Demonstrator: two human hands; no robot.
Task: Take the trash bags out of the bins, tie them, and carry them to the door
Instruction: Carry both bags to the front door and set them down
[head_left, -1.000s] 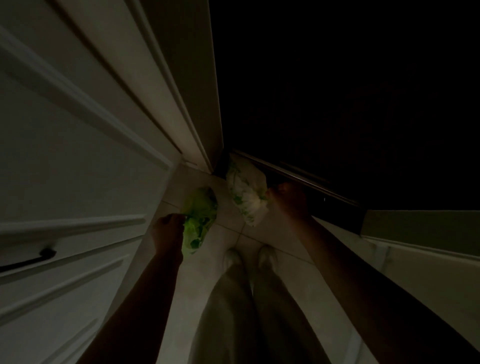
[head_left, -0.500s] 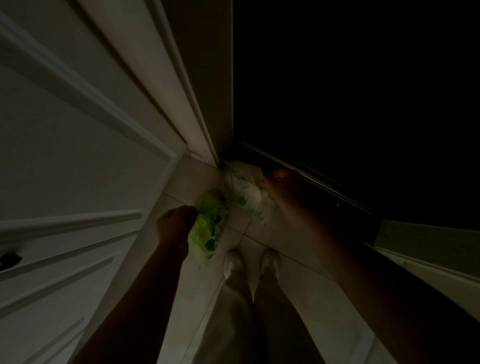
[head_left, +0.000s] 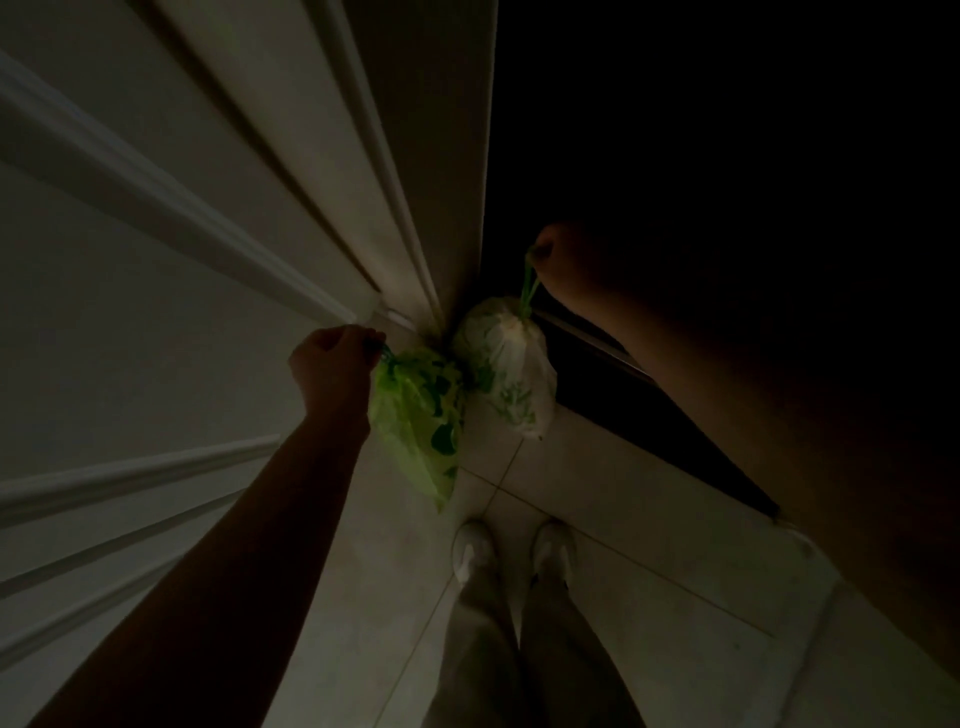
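Observation:
The scene is dim. My left hand (head_left: 332, 364) is closed around the knotted top of a bright green trash bag (head_left: 421, 421), which hangs above the pale tiled floor. My right hand (head_left: 558, 260) grips the green drawstring of a whitish trash bag (head_left: 506, 371) with green marks; that bag hangs lower, close to the corner where the white door frame meets the dark doorway. The two bags almost touch each other.
A white panelled door (head_left: 130, 312) fills the left side. A dark opening (head_left: 727, 156) with a threshold strip (head_left: 602, 348) lies ahead and to the right. My white shoes (head_left: 472, 548) and light trousers stand on the tiled floor (head_left: 649, 519).
Both hands have lifted and moved forward toward the corner, the right one higher, so its drawstring now shows taut. The view has drawn closer to the door frame.

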